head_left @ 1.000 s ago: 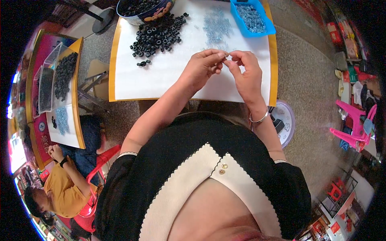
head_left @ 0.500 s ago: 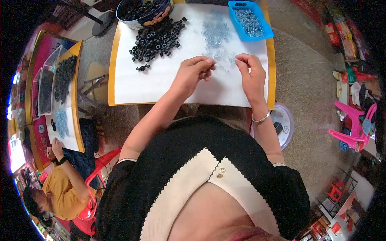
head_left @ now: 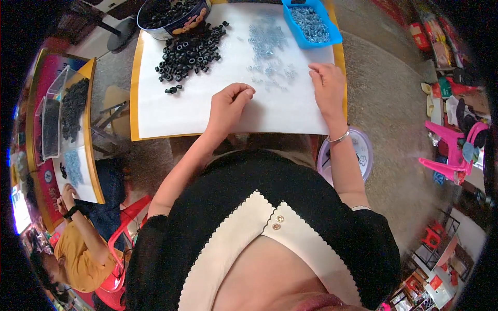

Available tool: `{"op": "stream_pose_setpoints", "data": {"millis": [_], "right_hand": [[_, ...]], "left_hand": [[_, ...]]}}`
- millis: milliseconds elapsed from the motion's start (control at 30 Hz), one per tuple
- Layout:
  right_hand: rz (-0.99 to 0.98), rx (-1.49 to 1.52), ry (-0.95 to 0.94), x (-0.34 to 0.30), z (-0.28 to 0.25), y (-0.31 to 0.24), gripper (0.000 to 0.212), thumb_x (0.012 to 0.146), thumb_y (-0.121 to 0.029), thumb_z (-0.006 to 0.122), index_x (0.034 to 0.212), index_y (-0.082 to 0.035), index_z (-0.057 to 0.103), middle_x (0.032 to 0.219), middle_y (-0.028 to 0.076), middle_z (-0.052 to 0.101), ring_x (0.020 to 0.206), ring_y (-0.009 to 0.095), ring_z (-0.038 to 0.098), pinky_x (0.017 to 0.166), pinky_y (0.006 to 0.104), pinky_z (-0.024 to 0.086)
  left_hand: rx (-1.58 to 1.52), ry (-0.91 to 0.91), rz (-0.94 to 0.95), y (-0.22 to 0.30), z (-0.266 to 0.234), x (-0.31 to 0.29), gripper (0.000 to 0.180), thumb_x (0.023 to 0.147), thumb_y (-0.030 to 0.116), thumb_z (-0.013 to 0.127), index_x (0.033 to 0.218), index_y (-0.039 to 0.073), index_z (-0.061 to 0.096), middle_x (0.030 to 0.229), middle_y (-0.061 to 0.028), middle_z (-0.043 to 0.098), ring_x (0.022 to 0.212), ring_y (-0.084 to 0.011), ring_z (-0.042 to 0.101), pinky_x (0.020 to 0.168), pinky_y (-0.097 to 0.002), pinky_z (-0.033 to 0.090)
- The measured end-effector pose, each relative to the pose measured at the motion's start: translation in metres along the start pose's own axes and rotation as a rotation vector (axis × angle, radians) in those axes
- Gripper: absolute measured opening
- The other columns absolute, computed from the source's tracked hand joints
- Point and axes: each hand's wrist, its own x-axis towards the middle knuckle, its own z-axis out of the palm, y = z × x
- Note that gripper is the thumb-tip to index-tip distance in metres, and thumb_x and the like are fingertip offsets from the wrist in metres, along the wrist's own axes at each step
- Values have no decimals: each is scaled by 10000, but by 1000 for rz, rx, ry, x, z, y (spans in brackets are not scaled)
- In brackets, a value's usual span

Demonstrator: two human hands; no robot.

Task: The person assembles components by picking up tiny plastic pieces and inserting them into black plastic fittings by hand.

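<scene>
Where black pieces (head_left: 189, 54) lie, printed tub (head_left: 181, 26) stands.

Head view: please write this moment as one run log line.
left hand: curled over white tabletop; right hand: right of scattered small clear pieces; held items: unclear; black ring-shaped pieces: heaped left; blue plastic basket: upper right

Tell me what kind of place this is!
Probably a small workshop: a pile of black ring-shaped parts, a blue basket of clear pieces, and a co-worker at another table.
</scene>
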Motion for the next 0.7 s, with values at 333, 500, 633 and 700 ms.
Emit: {"op": "stream_pose_setpoints", "data": {"millis": [333, 500, 633, 700], "right_hand": [[-96, -59, -128, 3, 13, -19, 124, 800, -149, 624, 905, -108, 676, 911, 82, 582, 914, 279, 532, 834, 398, 385], [13, 37, -86, -1, 3, -34, 106, 835, -114, 591, 896, -59, 658, 898, 97, 606, 918, 268, 549, 861, 380, 406], [-7, 67, -73, -4, 2, -60, 92, 843, -85, 591, 902, -49, 651, 909, 91, 610, 922, 257, 558, 861, 353, 420], [19, 85, -78, -6, 3, -68, 89, 842, -79, 594, 904, -49, 651, 912, 88, 611, 926, 251, 560, 863, 348, 422]], "left_hand": [[393, -4, 365, -7, 5, 0, 192, 827, 80, 605, 1010, 71, 662, 994, -118, 615, 776, -267, 628, 708, -336, 504], [376, 31, 521, -22, 3, 4, 141, 828, 75, 594, 952, 44, 652, 930, -139, 615, 812, -308, 617, 728, -363, 501], [292, 66, 467, -17, -21, -10, 139, 834, 62, 614, 967, 43, 653, 944, -122, 625, 824, -272, 625, 716, -319, 499], [336, 168, 457, -15, -41, -18, 125, 839, 64, 614, 954, 34, 654, 933, -120, 625, 806, -255, 626, 709, -306, 497]]}}
